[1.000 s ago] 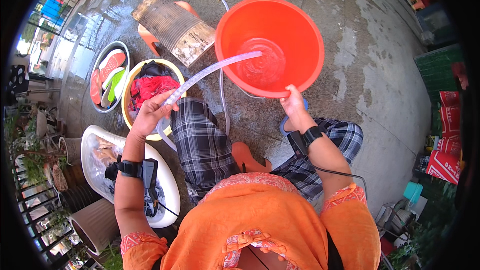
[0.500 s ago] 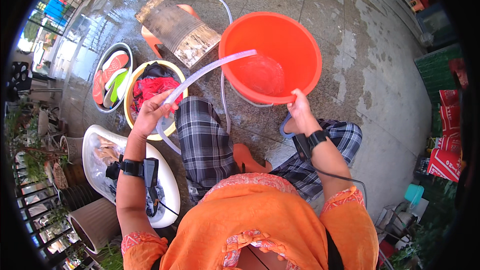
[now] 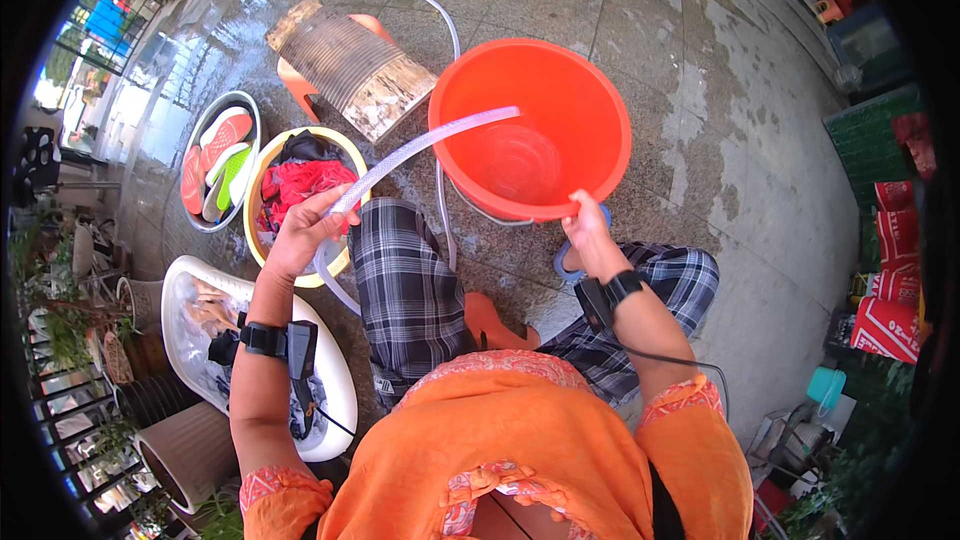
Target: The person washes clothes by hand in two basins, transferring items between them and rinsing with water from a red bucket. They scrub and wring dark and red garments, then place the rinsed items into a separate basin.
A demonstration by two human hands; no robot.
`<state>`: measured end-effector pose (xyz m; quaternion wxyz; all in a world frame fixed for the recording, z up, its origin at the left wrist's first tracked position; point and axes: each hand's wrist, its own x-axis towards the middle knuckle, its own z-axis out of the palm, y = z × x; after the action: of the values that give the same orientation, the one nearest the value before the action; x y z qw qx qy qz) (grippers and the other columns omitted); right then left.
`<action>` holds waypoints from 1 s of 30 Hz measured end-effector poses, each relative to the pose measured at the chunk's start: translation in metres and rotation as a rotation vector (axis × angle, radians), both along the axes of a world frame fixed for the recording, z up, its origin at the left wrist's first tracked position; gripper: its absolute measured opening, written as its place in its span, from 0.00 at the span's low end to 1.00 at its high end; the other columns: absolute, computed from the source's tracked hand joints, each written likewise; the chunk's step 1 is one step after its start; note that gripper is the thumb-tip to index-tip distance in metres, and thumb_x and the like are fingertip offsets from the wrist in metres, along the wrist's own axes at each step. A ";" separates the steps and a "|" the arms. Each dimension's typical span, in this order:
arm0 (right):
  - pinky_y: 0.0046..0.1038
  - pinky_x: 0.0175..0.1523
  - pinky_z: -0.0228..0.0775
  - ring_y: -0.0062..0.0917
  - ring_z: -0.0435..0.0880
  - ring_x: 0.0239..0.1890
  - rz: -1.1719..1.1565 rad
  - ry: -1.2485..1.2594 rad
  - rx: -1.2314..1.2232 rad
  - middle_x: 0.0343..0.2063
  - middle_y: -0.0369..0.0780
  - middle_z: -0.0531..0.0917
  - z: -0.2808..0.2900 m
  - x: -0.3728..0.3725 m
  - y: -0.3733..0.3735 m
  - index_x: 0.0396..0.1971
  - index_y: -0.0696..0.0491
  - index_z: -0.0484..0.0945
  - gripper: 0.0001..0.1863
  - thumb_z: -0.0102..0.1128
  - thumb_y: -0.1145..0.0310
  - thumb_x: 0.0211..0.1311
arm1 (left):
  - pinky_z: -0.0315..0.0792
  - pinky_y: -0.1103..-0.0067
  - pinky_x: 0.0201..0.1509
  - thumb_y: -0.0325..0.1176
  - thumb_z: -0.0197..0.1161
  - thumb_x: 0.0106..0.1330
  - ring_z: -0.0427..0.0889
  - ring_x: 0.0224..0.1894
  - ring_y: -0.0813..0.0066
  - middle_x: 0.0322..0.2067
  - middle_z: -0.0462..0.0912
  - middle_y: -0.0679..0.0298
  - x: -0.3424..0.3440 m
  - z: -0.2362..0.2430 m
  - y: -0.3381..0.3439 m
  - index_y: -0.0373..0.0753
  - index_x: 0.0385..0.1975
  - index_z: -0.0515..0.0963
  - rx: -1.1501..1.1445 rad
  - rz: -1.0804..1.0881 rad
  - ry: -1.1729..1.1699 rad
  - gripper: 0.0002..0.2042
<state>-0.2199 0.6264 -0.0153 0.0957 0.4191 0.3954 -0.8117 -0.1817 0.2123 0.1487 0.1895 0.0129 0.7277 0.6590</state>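
Note:
My left hand (image 3: 312,232) is closed around a clear plastic hose (image 3: 425,143), whose free end reaches over an orange-red bucket (image 3: 590,135). A little water swirls on the bucket's bottom. With my right hand (image 3: 588,225) I grip the bucket's near rim, the thumb over its edge. Just beyond my left hand stands a yellow-rimmed basin (image 3: 253,172) with red and dark cloth (image 3: 305,187) in it. The rest of the hose runs behind the bucket toward the far side.
A wooden washboard (image 3: 350,65) leans on an orange stool (image 3: 300,90). Shoe insoles (image 3: 228,135) lie in a metal basin (image 3: 257,118) at left. A white tub (image 3: 340,380) with soaking items stands by my left forearm. Potted plants line the left; wet paving (image 3: 560,0) stretches ahead.
The bucket's far rim has come slightly nearer and left, with my right hand still on it. My left hand and the hose have barely moved.

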 end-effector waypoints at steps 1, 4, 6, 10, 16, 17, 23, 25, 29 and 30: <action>0.17 0.17 0.62 0.20 0.73 0.19 -0.001 0.001 -0.025 0.27 0.34 0.77 -0.002 -0.005 -0.003 0.34 0.51 0.70 0.11 0.56 0.69 0.50 | 0.66 0.89 0.32 0.25 0.54 0.62 0.70 0.27 0.86 0.32 0.79 0.66 0.000 0.001 0.002 0.35 0.55 0.68 -0.007 -0.003 -0.004 0.19; 0.18 0.19 0.65 0.20 0.73 0.21 0.027 -0.032 -0.099 0.26 0.34 0.76 -0.004 -0.001 -0.006 0.34 0.51 0.70 0.11 0.56 0.69 0.49 | 0.66 0.88 0.32 0.26 0.55 0.62 0.70 0.28 0.86 0.32 0.79 0.66 0.003 0.005 0.004 0.35 0.55 0.68 0.002 -0.020 0.015 0.19; 0.18 0.19 0.67 0.20 0.74 0.21 0.051 -0.069 -0.129 0.26 0.34 0.76 -0.004 0.012 -0.004 0.34 0.50 0.70 0.10 0.56 0.69 0.49 | 0.66 0.88 0.32 0.26 0.55 0.62 0.70 0.28 0.86 0.32 0.79 0.66 0.004 0.006 0.003 0.35 0.55 0.68 0.007 -0.015 0.000 0.19; 0.19 0.20 0.66 0.19 0.74 0.21 -0.007 0.024 -0.093 0.27 0.34 0.76 -0.007 0.018 -0.007 0.34 0.50 0.70 0.10 0.56 0.69 0.50 | 0.66 0.88 0.32 0.25 0.55 0.61 0.70 0.27 0.86 0.32 0.79 0.66 0.002 0.003 0.004 0.35 0.55 0.68 -0.023 -0.070 0.003 0.20; 0.17 0.15 0.65 0.21 0.74 0.20 -0.062 0.030 -0.020 0.25 0.35 0.76 -0.013 -0.018 -0.019 0.36 0.51 0.70 0.11 0.55 0.68 0.50 | 0.65 0.89 0.33 0.25 0.55 0.62 0.69 0.27 0.87 0.32 0.80 0.67 -0.003 -0.003 0.006 0.35 0.54 0.69 -0.017 -0.090 -0.042 0.19; 0.17 0.14 0.65 0.22 0.74 0.19 -0.060 0.046 -0.017 0.25 0.36 0.76 -0.011 -0.023 -0.014 0.36 0.51 0.70 0.12 0.55 0.68 0.50 | 0.65 0.90 0.33 0.25 0.55 0.62 0.69 0.27 0.87 0.32 0.80 0.67 -0.004 -0.005 0.006 0.34 0.54 0.69 -0.031 -0.070 -0.071 0.19; 0.19 0.09 0.62 0.23 0.70 0.10 0.037 0.000 0.314 0.19 0.38 0.74 0.009 -0.071 0.045 0.33 0.56 0.71 0.11 0.56 0.69 0.49 | 0.65 0.90 0.33 0.24 0.53 0.62 0.69 0.28 0.89 0.32 0.79 0.69 -0.023 -0.028 0.005 0.35 0.54 0.69 -0.067 -0.025 -0.038 0.19; 0.20 0.09 0.61 0.23 0.69 0.09 0.115 0.035 0.496 0.18 0.38 0.74 0.020 -0.091 0.068 0.31 0.57 0.73 0.10 0.57 0.69 0.48 | 0.65 0.91 0.32 0.23 0.52 0.62 0.68 0.27 0.90 0.32 0.79 0.70 -0.029 -0.038 0.003 0.35 0.54 0.69 -0.114 -0.011 -0.030 0.19; 0.27 0.17 0.68 0.25 0.76 0.15 0.447 0.077 1.107 0.22 0.41 0.80 0.063 -0.137 0.117 0.33 0.58 0.77 0.15 0.59 0.64 0.47 | 0.64 0.91 0.31 0.23 0.53 0.62 0.68 0.27 0.90 0.32 0.79 0.70 -0.030 -0.055 -0.007 0.35 0.54 0.69 -0.069 0.035 -0.052 0.19; 0.31 0.22 0.73 0.28 0.80 0.19 0.595 -0.007 1.301 0.25 0.43 0.82 0.075 -0.152 0.124 0.34 0.58 0.78 0.17 0.59 0.62 0.47 | 0.64 0.91 0.31 0.23 0.53 0.62 0.68 0.28 0.90 0.32 0.79 0.70 -0.030 -0.058 -0.011 0.35 0.54 0.69 -0.076 0.045 -0.053 0.18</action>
<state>-0.3724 0.7504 0.0600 0.0449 0.2682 0.8966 -0.3496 -0.2114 0.2016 0.0903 0.1941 -0.0281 0.7472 0.6350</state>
